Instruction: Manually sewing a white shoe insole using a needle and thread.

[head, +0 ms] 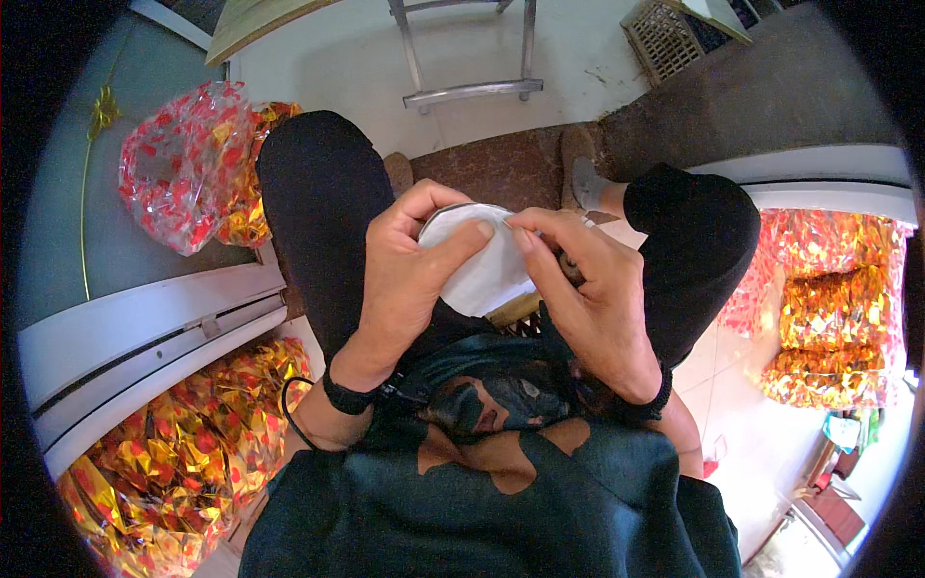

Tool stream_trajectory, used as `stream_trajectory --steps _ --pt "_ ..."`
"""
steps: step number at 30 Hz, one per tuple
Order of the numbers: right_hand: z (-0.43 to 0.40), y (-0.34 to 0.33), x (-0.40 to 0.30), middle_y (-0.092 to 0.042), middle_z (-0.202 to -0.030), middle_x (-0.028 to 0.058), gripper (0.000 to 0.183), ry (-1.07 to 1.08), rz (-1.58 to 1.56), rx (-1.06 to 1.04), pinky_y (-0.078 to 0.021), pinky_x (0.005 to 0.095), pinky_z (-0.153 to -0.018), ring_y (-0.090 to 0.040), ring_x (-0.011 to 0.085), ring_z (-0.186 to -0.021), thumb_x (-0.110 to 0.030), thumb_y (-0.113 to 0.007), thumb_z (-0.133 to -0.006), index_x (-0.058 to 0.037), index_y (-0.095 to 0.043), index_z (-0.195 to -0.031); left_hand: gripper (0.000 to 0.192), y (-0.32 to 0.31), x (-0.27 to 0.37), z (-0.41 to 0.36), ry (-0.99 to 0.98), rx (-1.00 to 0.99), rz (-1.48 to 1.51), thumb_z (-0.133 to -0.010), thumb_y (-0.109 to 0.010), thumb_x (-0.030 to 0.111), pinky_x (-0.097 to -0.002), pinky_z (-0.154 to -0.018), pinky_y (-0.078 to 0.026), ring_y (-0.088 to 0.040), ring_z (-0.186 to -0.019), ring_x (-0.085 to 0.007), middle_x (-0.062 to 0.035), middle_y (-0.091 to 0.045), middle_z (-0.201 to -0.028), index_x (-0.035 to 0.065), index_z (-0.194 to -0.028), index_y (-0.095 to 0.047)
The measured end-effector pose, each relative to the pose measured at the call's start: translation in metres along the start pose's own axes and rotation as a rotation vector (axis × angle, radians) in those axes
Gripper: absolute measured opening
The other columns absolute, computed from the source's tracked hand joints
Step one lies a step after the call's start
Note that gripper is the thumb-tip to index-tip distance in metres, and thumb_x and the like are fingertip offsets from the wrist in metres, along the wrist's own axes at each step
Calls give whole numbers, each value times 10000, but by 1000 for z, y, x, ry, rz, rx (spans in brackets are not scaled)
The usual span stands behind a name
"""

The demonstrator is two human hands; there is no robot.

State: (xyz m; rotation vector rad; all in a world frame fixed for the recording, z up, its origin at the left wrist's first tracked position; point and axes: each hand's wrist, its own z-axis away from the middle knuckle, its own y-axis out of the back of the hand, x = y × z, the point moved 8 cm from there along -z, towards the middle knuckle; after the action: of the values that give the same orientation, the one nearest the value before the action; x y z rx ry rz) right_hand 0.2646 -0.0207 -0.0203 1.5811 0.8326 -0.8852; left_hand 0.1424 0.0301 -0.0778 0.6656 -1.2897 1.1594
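A white piece with a rounded outline [480, 271], apparently of cloth or padding, is held up between my knees. A thin dark line runs along its far edge. My left hand [408, 267] grips it from the left, thumb flat across its face and fingers behind. At its upper right edge, the thumb and forefinger of my right hand [600, 282] are pinched together. Whether something fine, such as thread, is between those fingertips is too small to tell. Behind my right fingers is a partly hidden small rounded object [569, 269]. Below the white piece shows a yellowish surface [514, 309].
Bundles of gold-and-red foil wrapping lie at left [195, 448] and right [835, 311]. Clear plastic with red marks [184, 166] rests beside my left knee. A metal frame [473, 90] stands ahead, with a lattice basket [661, 43] at far right. White sliding-door track [152, 339] runs at left.
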Motion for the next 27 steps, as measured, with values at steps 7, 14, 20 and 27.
stream_trajectory --steps 7,14,20,27 --pt "1 2 2 -569 -756 161 128 -4 -23 20 -447 328 -580 -566 293 -653 -46 -555 -777 18 -557 -888 110 0 8 3 -62 39 -142 -733 -623 52 -187 -592 -421 -518 -666 -49 -12 -572 -749 10 -808 -557" --pt "3 3 3 -577 -776 174 123 21 -32 39 -454 334 -598 -576 306 -684 -43 -558 -770 22 -570 -875 99 -4 26 10 -297 83 -354 -724 -626 33 -190 -575 -414 -514 -654 -46 -10 -572 -708 -2 -793 -563" --pt "5 4 -1 -572 -731 164 120 -39 -3 38 -450 338 -574 -573 303 -651 -52 -568 -760 10 -575 -863 98 -14 43 18 -596 58 -549 -691 -626 -13 -223 -516 -414 -541 -574 -120 -83 -556 -669 3 -762 -561" --pt "6 2 -1 -568 -691 162 87 -102 11 19 -433 334 -518 -561 297 -594 -77 -565 -769 -11 -574 -824 128 -23 50 28 -713 67 -592 -653 -617 -62 -252 -497 -418 -547 -554 -203 -106 -541 -655 1 -736 -543"
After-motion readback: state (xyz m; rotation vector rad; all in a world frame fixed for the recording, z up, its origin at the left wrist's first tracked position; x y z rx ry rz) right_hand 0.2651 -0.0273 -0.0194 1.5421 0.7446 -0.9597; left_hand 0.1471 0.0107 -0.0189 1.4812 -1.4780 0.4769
